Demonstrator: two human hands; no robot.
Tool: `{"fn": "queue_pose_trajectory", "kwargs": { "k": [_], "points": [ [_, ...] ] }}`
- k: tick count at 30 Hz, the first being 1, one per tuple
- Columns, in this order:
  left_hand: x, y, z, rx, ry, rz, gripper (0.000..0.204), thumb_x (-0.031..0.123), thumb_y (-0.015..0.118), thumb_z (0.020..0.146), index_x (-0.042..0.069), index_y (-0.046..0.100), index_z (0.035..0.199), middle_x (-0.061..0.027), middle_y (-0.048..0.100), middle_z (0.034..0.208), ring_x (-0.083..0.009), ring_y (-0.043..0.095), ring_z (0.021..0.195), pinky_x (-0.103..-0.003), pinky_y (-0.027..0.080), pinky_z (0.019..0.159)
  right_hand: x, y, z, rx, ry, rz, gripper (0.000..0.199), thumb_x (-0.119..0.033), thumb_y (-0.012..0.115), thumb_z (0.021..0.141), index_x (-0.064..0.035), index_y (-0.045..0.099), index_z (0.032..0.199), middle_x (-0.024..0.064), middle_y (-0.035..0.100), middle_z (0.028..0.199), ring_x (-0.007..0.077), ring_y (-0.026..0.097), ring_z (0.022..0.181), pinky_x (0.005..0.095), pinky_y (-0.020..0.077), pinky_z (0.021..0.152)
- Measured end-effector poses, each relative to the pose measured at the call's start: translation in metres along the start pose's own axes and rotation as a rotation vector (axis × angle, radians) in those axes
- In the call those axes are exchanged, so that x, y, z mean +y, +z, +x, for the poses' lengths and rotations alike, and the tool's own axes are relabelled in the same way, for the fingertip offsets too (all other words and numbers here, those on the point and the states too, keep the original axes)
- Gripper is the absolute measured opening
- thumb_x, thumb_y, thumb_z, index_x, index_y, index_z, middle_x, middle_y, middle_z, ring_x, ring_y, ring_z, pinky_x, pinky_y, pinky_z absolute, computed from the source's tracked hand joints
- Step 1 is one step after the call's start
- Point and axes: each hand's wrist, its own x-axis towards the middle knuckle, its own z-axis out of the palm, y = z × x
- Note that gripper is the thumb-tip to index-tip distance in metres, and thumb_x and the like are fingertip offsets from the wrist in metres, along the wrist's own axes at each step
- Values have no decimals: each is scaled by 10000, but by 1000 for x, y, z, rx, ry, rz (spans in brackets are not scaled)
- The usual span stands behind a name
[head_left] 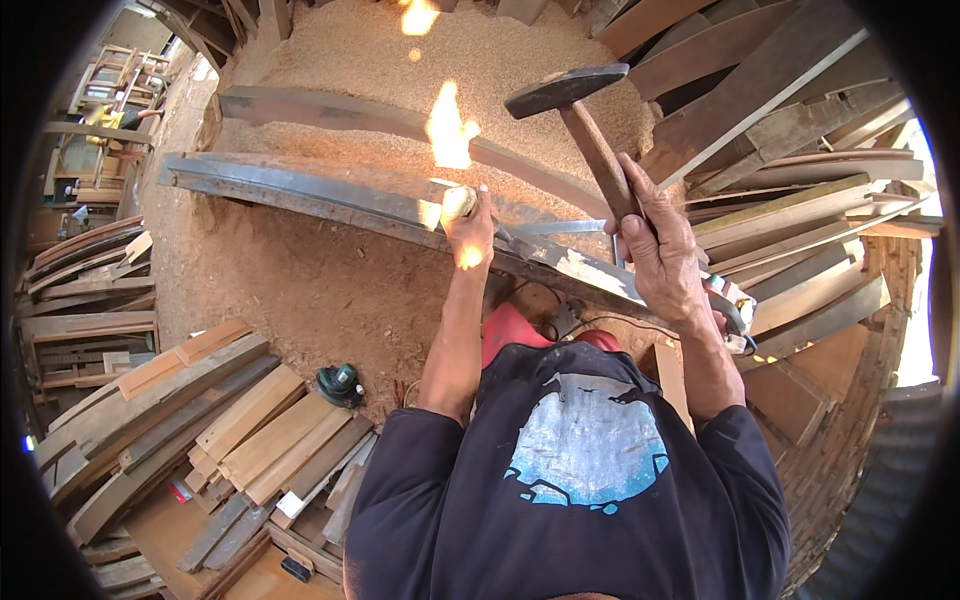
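Sawdust floor [300, 270] (sunlit), stacked planks [200, 410]

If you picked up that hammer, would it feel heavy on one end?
Probably yes: the hammer has a dark, metal-looking head on a slim wooden handle, so it likely feels top-heavy. It looks stiff. The right hand grips low on the handle, so the head would likely tip down in a loose grip.

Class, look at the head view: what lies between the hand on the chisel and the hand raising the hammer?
A stretch of the long dark plank, with the chisel's blade across it; the head view shows nothing else there.
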Motion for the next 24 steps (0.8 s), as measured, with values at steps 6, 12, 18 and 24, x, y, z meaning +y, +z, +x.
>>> {"fn": "queue_pose_trajectory", "kwargs": {
  "k": [6, 12, 18, 24],
  "points": [
    [-30, -3, 10, 38, 81, 40, 155, 74, 751, 935, 39, 601, 951, 13, 627, 813, -86, 573, 697, -257, 488, 637, -9, -7, -3, -26, -30, 58, 514, -181, 531, 1066, -72, 424, 1557, 46, 645, 840, 110, 558, 690, 288, 508, 686],
    [-5, 14, 3, -75, 35, 113, 168, 58, 745, 932, 40, 589, 991, 18, 619, 865, -74, 564, 742, -248, 471, 655, -3, -16, -3, -5, -21, 93, 524, -191, 540, 1066, -64, 417, 1560, 37, 640, 848, 101, 550, 689, 272, 501, 681],
    [2, 31, -1, -92, 70, 275, 202, 63, 737, 927, 6, 577, 1034, -11, 644, 876, -83, 598, 761, -243, 503, 664, -1, -22, -1, -6, -21, 145, 529, -191, 544, 1066, -67, 414, 1563, 26, 645, 885, 79, 542, 705, 252, 495, 672],
    [-20, 42, -2, -221, 399, 571, 254, 99, 769, 880, 15, 586, 1034, -68, 679, 833, -126, 612, 741, -307, 529, 682, 5, -23, 8, 61, -228, 116, 577, -257, 597, 1043, -46, 421, 1550, 127, 684, 974, 131, 592, 761, 307, 531, 698]
  ]
}}
